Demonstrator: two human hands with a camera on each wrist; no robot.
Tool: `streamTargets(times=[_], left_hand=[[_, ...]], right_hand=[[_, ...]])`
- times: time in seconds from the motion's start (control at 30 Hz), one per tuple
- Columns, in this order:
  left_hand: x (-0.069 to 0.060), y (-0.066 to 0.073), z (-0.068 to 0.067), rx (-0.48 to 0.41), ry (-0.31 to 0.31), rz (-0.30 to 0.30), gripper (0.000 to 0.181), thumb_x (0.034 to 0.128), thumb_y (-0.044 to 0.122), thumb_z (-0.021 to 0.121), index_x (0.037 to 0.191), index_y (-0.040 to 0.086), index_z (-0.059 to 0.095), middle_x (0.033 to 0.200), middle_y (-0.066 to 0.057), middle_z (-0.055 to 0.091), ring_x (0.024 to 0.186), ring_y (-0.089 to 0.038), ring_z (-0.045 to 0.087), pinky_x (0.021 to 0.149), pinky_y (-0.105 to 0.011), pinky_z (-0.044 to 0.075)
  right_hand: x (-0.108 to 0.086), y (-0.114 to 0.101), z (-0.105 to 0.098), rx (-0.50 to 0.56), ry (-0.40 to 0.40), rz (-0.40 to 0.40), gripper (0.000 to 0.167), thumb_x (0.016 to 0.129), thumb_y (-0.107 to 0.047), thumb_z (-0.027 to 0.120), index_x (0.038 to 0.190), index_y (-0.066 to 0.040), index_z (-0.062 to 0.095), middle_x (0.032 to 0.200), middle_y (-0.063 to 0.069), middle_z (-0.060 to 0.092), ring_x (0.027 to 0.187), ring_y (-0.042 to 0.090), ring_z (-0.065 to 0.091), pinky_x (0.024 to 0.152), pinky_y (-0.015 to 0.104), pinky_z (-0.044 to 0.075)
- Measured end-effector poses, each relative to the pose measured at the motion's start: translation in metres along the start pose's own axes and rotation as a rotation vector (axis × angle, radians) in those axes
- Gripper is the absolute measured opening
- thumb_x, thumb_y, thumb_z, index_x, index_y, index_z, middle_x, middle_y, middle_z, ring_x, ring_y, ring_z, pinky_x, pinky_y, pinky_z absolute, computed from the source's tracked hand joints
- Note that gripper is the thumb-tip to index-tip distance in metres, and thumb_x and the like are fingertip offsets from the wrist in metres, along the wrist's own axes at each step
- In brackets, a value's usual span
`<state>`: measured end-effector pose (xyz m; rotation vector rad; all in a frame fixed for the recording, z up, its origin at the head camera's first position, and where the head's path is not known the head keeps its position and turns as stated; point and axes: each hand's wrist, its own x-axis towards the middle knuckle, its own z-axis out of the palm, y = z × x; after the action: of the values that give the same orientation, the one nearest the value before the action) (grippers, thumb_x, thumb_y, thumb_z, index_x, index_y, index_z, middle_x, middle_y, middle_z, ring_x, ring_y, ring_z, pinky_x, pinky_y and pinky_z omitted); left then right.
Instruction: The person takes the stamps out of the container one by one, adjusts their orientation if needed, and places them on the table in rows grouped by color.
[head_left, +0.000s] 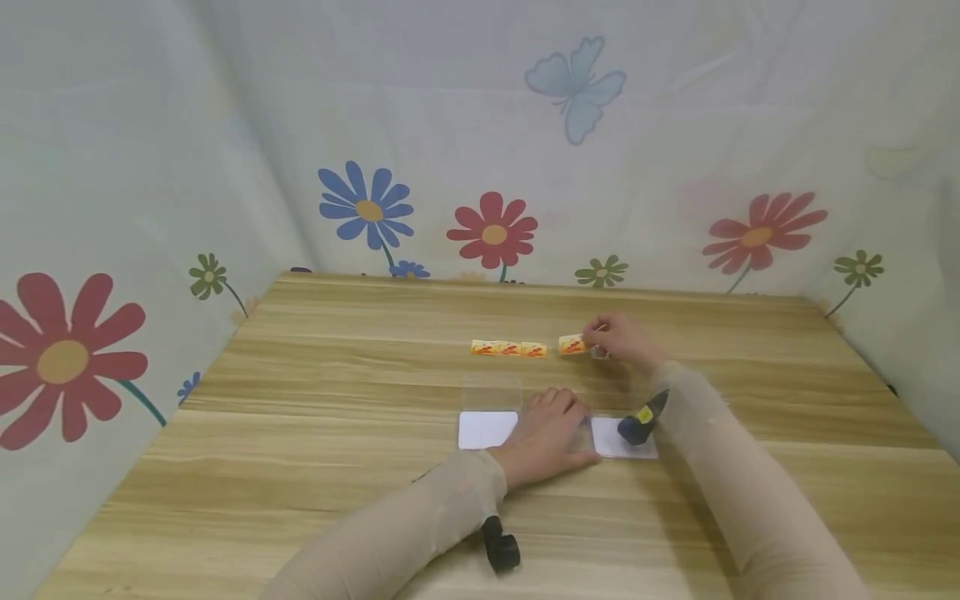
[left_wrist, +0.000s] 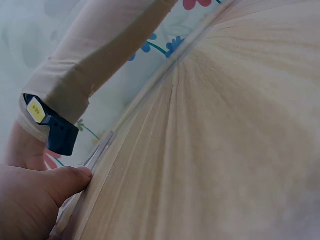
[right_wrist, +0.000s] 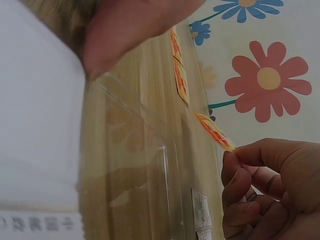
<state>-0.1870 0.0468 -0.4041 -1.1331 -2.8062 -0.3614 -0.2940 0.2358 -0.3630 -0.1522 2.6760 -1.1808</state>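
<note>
My right hand (head_left: 618,337) pinches a small yellow-and-orange stamp (head_left: 572,344) by one edge, thumb against forefinger; the right wrist view shows this stamp (right_wrist: 214,131) tilted. Left of it, several similar stamps (head_left: 508,348) lie in a row on the table. Under the right hand lies a small greyish stamp-like piece (right_wrist: 201,210), partly hidden in the head view. My left hand (head_left: 546,437) rests with its fingers extended across a strip with white card panels (head_left: 487,430), hiding its middle. A clear plastic sheet (right_wrist: 135,150) extends from the strip.
A wooden table (head_left: 300,400) spreads around both hands. At its back hangs a white cloth (head_left: 645,167) printed with flowers and a butterfly. Black wrist cameras (head_left: 501,546) are strapped to both sleeves.
</note>
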Motion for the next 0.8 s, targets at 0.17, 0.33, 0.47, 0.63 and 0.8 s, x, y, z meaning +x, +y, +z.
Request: streamTargets(times=[0.17,0.33,0.47,0.63,0.8], left_hand=[[0.000,0.000,-0.001,0.015,0.003,-0.002,0.056,0.0824,0.061,0.063,0.120,0.019,0.060,0.114,0.003,0.056,0.108,-0.014,0.050,0.098,-0.032,0.041],[-0.001,0.001,0.000,0.034,0.005,0.001,0.057,0.0827,0.062,0.062,0.120,0.019,0.060,0.113,0.003,0.056,0.107,-0.014,0.050,0.097,-0.031,0.041],[-0.001,0.000,0.002,0.043,0.006,0.001,0.056,0.0827,0.062,0.061,0.120,0.020,0.060,0.113,0.003,0.056,0.107,-0.014,0.050,0.097,-0.031,0.041],[-0.003,0.001,0.003,0.064,0.023,0.011,0.055,0.0823,0.062,0.062,0.119,0.020,0.060,0.112,0.004,0.056,0.106,-0.013,0.051,0.096,-0.030,0.041],[-0.003,0.001,0.005,0.053,0.025,0.004,0.055,0.0822,0.061,0.062,0.118,0.020,0.060,0.114,0.004,0.056,0.107,-0.013,0.050,0.097,-0.031,0.041]], right_hand=[[0.004,0.000,0.005,0.006,0.011,0.016,0.020,0.093,-0.010,0.055,0.104,0.005,0.062,0.083,0.009,0.061,0.070,0.016,0.053,0.064,0.026,0.044],[0.004,-0.003,0.010,-0.016,0.020,0.005,0.021,0.093,-0.010,0.056,0.103,0.007,0.063,0.082,0.009,0.062,0.067,0.013,0.052,0.063,0.024,0.043],[0.004,-0.006,0.013,-0.042,0.025,0.002,0.022,0.092,-0.009,0.056,0.103,0.008,0.063,0.088,0.012,0.064,0.068,0.013,0.052,0.063,0.023,0.043],[0.006,-0.007,0.015,-0.071,0.014,0.004,0.022,0.091,-0.010,0.057,0.102,0.008,0.063,0.082,0.010,0.063,0.067,0.013,0.052,0.062,0.022,0.043],[0.008,-0.006,0.017,-0.081,0.016,0.003,0.021,0.089,-0.010,0.059,0.100,0.007,0.064,0.074,0.005,0.060,0.064,0.011,0.051,0.060,0.022,0.042]])
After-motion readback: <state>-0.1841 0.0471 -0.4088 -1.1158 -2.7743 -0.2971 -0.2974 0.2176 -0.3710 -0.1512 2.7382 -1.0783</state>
